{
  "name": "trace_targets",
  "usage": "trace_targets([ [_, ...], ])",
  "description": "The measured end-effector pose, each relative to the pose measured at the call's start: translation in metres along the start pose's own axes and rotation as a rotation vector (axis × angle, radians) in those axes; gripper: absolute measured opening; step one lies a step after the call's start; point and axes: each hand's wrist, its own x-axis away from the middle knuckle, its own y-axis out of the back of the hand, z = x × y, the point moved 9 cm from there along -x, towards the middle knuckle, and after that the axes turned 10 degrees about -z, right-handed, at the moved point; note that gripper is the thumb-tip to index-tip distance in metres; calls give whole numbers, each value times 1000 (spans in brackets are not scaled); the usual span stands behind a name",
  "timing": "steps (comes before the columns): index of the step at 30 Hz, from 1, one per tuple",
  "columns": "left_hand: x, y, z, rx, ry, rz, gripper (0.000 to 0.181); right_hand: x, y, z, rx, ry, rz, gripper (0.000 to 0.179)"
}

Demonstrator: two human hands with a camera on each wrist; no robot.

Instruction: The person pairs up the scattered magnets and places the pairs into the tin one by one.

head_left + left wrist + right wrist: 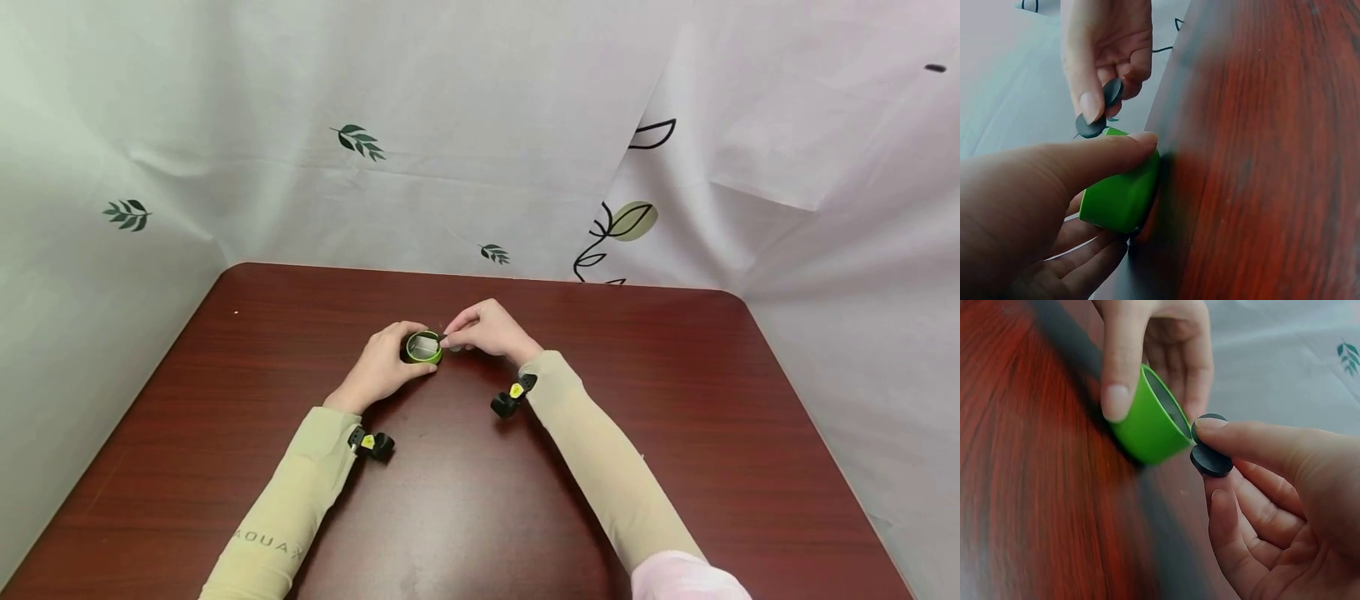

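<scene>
My left hand (384, 360) grips a small bright green round container (1147, 431) from the side, thumb on the near wall, fingers round the far wall. The container rests on the table with its open top facing up. In the head view its inside looks silvery, with a thin line across it; the right wrist view shows a dark inner wall. Close beside the rim, my right hand (491, 329) pinches two small dark round discs (1211, 461) between thumb and fingers. The discs overlap or join at the pinch; the thumb partly covers one.
The dark red wood-grain table (675, 433) has rounded far corners. White cloth (465, 100) with leaf prints hangs round its back and sides. A black device with a yellow mark (372, 445) is strapped to the left wrist, another (513, 396) to the right.
</scene>
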Motion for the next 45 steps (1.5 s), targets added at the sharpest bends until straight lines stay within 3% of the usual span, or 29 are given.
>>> trace_targets([
  [7, -1, -1, 1, -4, -3, 0, 61, -4, -11, 12, -1, 7, 21, 11],
  [14, 0, 0, 2, -4, -12, -3, 61, -10, -19, 22, 75, 29, 19, 8],
  [24, 0, 0, 3, -8, -5, 2, 60, -17, -35, 43, 312, 100, -8, 7],
  [34, 1, -1, 4, -2, -4, 7, 59, -13, -46, 47, 504, 121, 10, 7],
  [45, 0, 1, 2, -14, -1, 2, 60, -9, -54, 55, 543, 278, 84, 15],
])
